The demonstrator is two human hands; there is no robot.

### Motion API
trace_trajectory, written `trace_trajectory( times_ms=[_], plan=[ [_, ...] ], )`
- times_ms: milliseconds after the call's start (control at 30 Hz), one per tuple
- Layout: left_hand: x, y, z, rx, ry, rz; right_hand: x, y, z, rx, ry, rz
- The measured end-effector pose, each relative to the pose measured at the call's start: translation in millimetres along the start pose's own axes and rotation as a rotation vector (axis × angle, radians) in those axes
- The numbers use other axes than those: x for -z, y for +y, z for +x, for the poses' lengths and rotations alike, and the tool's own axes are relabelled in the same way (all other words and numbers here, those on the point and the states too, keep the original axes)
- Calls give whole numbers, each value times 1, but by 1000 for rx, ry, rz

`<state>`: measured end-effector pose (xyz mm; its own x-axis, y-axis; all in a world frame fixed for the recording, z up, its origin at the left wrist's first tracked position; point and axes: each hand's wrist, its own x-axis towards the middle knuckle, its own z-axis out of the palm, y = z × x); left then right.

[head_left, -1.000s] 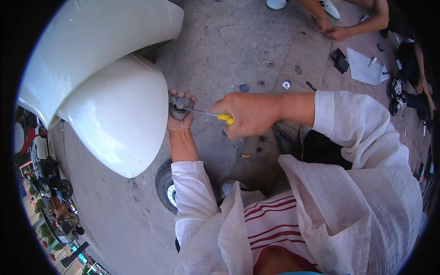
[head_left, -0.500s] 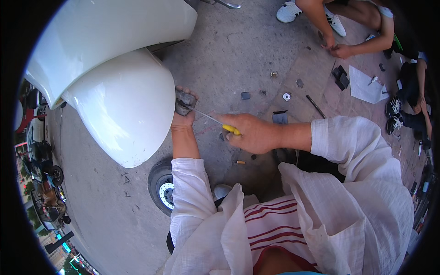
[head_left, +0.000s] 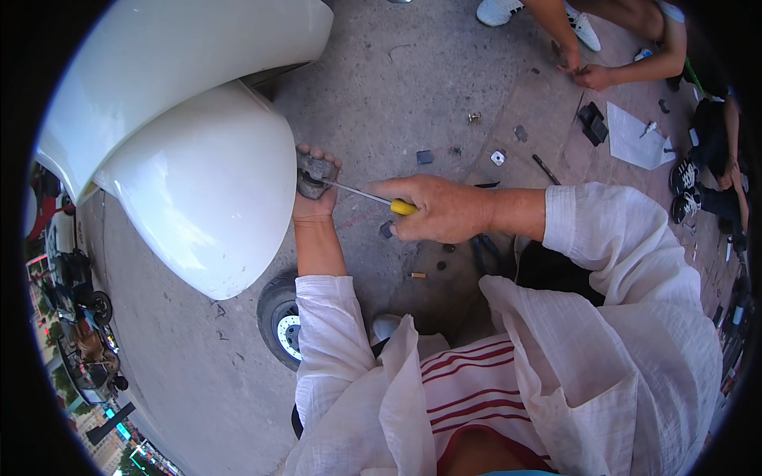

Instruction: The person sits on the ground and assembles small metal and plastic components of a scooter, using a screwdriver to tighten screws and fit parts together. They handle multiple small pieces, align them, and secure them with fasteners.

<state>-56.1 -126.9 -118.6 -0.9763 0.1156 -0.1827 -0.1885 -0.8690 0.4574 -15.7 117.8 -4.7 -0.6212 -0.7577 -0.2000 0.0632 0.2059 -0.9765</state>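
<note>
My left hand is turned palm up beside a glossy white vehicle panel, its fingers curled around a grey metal part. Part of that piece is hidden behind the panel's edge. My right hand grips the yellow handle of a screwdriver. Its thin shaft points left, and the tip meets the grey part at a dark recess. Whether the tip is inside the recess I cannot tell.
A small wheel stands near my left sleeve. Pliers, a black rod, a black block and white paper lie on the ground among small parts. Another person's hands are at the far right.
My right hand and the screwdriver have shifted slightly farther away. The grey part in my left hand has tilted, showing more of its face. The view has moved a little.
</note>
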Motion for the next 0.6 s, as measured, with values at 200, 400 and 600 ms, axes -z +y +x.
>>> trace_trajectory(
  times_ms=[200, 400, 600],
  plan=[
    [4, -3, 2, -50, 80, 101, 4, 7, 9, 41, 62, -56],
    [10, 0, 4, -26, 67, 108, 30, -14, 17, -62, -135, -181],
    [8, -2, 5, 1, -12, 55, 44, -27, 20, -149, -204, -28]
  ],
)
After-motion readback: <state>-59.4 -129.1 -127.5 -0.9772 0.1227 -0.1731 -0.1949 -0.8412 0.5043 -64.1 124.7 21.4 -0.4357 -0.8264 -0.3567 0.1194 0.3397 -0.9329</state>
